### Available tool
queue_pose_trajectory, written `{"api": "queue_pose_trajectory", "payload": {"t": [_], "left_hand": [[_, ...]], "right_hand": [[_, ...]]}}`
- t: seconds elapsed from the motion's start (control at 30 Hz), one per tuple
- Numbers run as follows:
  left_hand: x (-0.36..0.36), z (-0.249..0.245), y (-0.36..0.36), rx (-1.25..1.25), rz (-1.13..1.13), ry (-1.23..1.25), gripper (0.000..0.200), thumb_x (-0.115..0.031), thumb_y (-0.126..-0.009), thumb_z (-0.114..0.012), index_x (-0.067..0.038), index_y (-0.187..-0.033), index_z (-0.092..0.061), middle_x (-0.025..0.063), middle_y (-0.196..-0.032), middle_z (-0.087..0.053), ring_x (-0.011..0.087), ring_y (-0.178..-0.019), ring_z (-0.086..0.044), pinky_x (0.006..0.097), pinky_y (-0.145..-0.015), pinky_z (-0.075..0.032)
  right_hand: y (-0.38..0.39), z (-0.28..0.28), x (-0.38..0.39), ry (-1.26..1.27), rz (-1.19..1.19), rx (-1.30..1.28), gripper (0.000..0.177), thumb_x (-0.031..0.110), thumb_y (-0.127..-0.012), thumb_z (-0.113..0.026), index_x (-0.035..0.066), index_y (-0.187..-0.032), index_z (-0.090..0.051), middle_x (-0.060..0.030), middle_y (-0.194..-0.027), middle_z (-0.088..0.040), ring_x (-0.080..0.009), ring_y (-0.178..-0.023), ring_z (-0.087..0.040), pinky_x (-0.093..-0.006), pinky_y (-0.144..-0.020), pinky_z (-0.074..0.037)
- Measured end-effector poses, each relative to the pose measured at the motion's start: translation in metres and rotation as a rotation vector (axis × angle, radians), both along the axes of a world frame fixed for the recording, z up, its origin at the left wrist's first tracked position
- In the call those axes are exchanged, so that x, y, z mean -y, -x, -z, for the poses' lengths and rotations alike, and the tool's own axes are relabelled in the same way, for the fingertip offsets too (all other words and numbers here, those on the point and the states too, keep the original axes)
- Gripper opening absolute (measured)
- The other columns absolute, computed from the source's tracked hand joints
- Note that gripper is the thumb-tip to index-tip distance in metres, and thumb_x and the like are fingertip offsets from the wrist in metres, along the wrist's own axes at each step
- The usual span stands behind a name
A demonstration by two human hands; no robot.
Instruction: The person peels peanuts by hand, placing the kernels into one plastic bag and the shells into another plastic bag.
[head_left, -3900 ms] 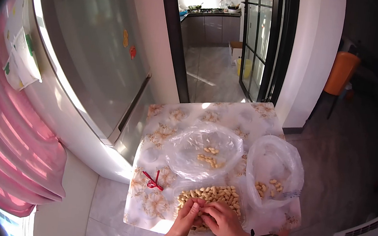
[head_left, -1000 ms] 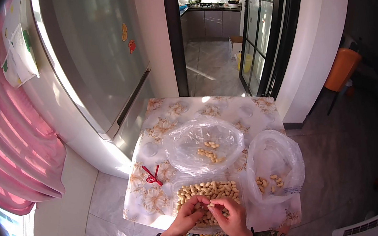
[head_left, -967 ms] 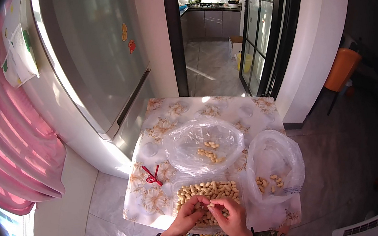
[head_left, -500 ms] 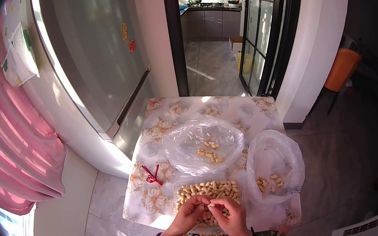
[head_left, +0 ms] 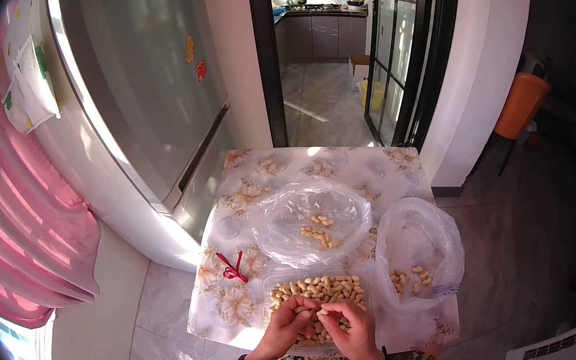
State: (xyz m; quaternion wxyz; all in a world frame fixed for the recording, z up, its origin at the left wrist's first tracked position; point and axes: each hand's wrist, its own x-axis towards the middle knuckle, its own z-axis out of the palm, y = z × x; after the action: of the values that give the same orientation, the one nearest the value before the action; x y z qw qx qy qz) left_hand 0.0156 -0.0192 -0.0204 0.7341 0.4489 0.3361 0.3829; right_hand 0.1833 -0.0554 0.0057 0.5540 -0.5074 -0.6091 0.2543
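Over a clear plastic tray (head_left: 267, 291) of unshelled peanuts (head_left: 321, 285), both hands meet close together at the table's near side. My right hand (head_left: 349, 329) pinches a peanut (head_left: 323, 313) between thumb and fingertips. Beside it, the fingers of my left hand (head_left: 288, 327) are curled closed, and what they hold, if anything, is too small to make out. Beyond the tray lies an open clear plastic bag (head_left: 273, 229) with several peanuts inside. To the right, another open plastic bag (head_left: 413, 234) also holds several peanuts.
A red ribbon tie (head_left: 232, 272) lies on the flowered tablecloth (head_left: 226, 304) at the left. The refrigerator (head_left: 148, 72) stands beyond the table's left edge. Behind the table is a doorway with a glass door (head_left: 392, 69); an orange chair (head_left: 521, 106) stands far right.
My left thumb and fingers have shifted very slightly. The right hand keeps its pinch, and the tray and bags stay where they were.
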Motion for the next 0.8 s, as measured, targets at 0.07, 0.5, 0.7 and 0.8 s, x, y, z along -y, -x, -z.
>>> {"api": "queue_pose_trajectory", "payload": {"t": [0.07,0.5,0.7,0.8], "left_hand": [[0.0,0.0002,-0.0005,-0.002,0.007,-0.003,0.018,-0.003,-0.101,-0.048,-0.004,-0.118,-0.051,0.0049,-0.107,-0.062,0.0087,-0.075,-0.057,0.0223,-0.069,-0.049],[-0.0009,0.0055,-0.0024,0.0,0.012,-0.035,0.023,0.003,-0.099,-0.046,-0.002,-0.121,-0.052,0.0081,-0.128,-0.055,0.0143,-0.114,-0.056,0.0288,-0.098,-0.047],[0.0001,-0.001,-0.0029,0.014,-0.008,0.007,0.021,-0.003,-0.101,-0.048,0.001,-0.122,-0.052,0.0092,-0.127,-0.056,0.015,-0.112,-0.058,0.0293,-0.098,-0.049],[0.0,0.0017,-0.0013,0.025,-0.007,0.033,0.021,-0.005,-0.101,-0.05,0.002,-0.121,-0.052,0.0096,-0.122,-0.059,0.0148,-0.107,-0.061,0.0284,-0.095,-0.052]], "right_hand": [[-0.0001,0.0008,0.0,-0.002,0.001,0.005,0.017,0.007,-0.083,-0.076,0.003,-0.096,-0.067,-0.0076,-0.079,-0.067,-0.0153,-0.064,-0.063,-0.0279,-0.059,-0.049],[0.0006,-0.0021,0.0005,0.0,-0.005,-0.003,0.016,0.006,-0.083,-0.076,0.003,-0.096,-0.067,-0.007,-0.08,-0.067,-0.0153,-0.066,-0.063,-0.0279,-0.06,-0.049],[0.0002,-0.0019,0.0,0.002,-0.002,0.002,0.015,0.006,-0.083,-0.075,0.003,-0.095,-0.067,-0.0075,-0.079,-0.067,-0.0153,-0.065,-0.064,-0.0277,-0.059,-0.049],[0.0004,-0.0009,0.0003,0.014,-0.002,-0.006,0.016,0.006,-0.083,-0.075,0.002,-0.096,-0.067,-0.008,-0.079,-0.067,-0.015,-0.065,-0.064,-0.0276,-0.059,-0.049]]}}
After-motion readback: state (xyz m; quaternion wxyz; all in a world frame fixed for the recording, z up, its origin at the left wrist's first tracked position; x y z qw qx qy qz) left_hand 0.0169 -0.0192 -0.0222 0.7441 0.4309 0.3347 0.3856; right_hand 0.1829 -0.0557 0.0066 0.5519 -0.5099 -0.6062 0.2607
